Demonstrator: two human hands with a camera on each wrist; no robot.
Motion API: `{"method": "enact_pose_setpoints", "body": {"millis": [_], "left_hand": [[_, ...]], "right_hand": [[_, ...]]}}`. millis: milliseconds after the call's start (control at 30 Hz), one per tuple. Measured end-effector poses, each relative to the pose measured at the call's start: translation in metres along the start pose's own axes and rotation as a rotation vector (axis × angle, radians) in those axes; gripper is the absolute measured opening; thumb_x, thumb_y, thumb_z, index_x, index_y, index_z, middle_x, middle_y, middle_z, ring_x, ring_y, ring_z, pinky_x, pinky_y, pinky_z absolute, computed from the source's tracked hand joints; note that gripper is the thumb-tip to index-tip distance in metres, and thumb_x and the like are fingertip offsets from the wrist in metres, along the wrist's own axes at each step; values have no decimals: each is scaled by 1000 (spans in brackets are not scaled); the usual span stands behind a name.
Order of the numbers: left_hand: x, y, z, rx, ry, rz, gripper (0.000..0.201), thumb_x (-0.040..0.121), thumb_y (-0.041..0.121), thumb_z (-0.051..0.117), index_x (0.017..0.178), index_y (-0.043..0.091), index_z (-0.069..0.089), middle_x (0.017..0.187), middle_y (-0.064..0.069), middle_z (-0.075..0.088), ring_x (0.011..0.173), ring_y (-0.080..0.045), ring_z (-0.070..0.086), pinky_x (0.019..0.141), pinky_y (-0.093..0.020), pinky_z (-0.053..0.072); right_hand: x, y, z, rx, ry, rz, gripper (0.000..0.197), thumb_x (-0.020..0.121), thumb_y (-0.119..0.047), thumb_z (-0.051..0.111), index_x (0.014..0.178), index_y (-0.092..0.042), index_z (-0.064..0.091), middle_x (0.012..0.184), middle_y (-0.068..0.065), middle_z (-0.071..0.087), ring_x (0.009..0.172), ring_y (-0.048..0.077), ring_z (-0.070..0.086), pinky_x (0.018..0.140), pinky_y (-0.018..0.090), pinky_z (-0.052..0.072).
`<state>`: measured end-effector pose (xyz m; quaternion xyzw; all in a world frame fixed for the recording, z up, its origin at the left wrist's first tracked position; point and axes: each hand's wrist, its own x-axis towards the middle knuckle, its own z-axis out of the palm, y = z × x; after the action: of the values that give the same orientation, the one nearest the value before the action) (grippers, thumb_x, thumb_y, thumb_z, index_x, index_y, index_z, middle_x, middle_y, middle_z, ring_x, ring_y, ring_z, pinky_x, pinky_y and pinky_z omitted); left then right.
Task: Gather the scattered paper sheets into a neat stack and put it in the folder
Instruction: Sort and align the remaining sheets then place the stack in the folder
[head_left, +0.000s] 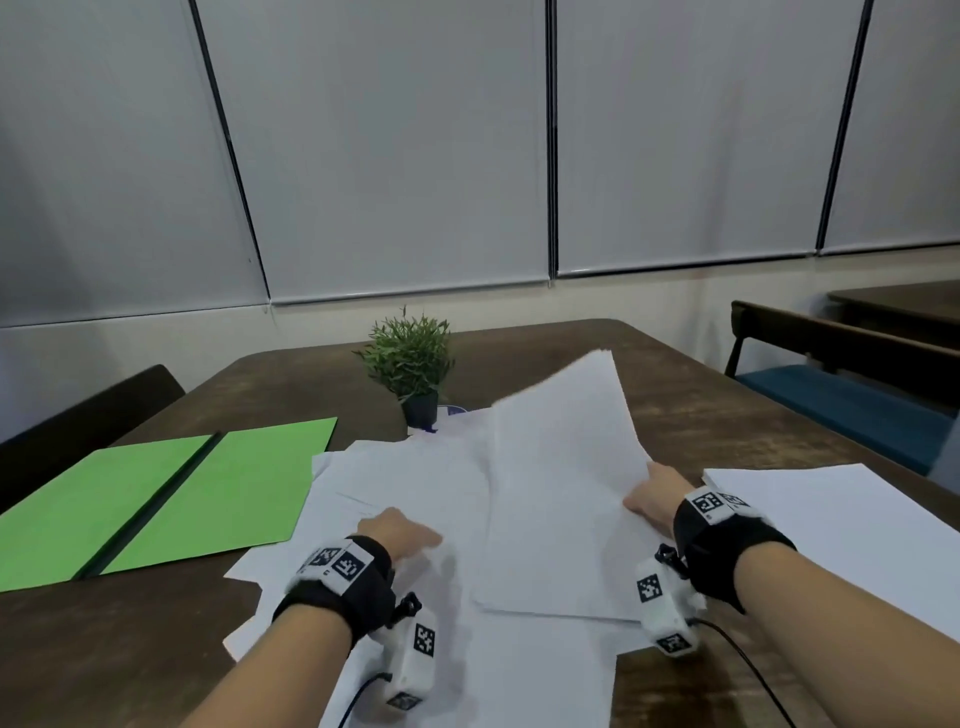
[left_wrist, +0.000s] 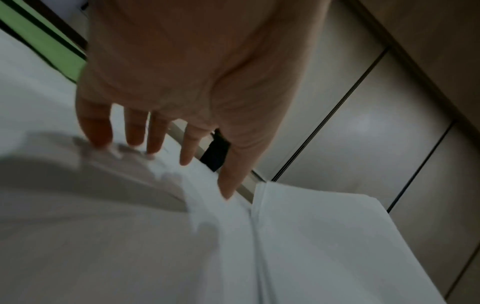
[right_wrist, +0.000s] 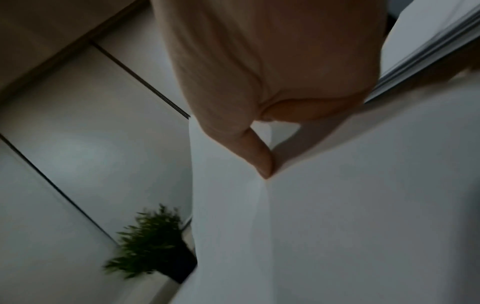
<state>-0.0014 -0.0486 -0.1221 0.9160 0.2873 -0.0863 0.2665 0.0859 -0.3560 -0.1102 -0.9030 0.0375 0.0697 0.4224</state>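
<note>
- The paper sheets (head_left: 415, 483) lie fanned on the worktop (head_left: 701, 415) beside the open green folder (head_left: 156, 499); thin, limp, slippery.
- The right hand (head_left: 657, 499) pinches a lifted bundle's (head_left: 566, 467) edge; the left hand's (head_left: 400, 532) fingers (left_wrist: 135, 131), spread, press flat sheets.
- Judged best hold: both long edges.

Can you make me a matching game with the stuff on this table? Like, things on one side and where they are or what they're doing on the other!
Things:
1. green folder
2. potted plant
3. right hand
4. left hand

Places or states:
A. pinching a lifted bunch of paper sheets
B. lying open on the left of the table
C. fingers straight, resting on the flat sheets
D. standing at the far middle of the table

Pairs: 1-B, 2-D, 3-A, 4-C
</note>
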Motion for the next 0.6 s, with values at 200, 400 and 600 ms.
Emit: {"method": "enact_pose_setpoints", "body": {"millis": [200, 400, 600], "left_hand": [[5, -13, 12, 257, 64, -69, 111, 48, 77, 72, 134, 14, 40, 141, -12, 33, 131, -30, 36, 108, -39, 35], [8, -15, 5, 78, 53, -93, 126, 47, 65, 83, 141, 2, 27, 143, -11, 41, 132, -27, 42, 107, -34, 39], [9, -19, 6, 69, 75, -7, 99, 67, 54, 78, 140, 3, 33, 142, -9, 45, 130, -24, 45, 104, -28, 38]], "right_hand": [[13, 25, 2, -487, -120, 92, 51, 100, -26, 44, 145, -2, 35, 159, 13, 16, 142, 25, 29, 101, 27, 32], [29, 29, 4, -541, -156, 90, 59, 97, -27, 50, 146, -2, 31, 153, 10, 31, 132, 28, 44, 96, 28, 40], [35, 35, 3, -528, -158, 168, 62, 89, -33, 62, 141, -5, 41, 140, 8, 48, 123, 26, 52, 88, 25, 42]]}}
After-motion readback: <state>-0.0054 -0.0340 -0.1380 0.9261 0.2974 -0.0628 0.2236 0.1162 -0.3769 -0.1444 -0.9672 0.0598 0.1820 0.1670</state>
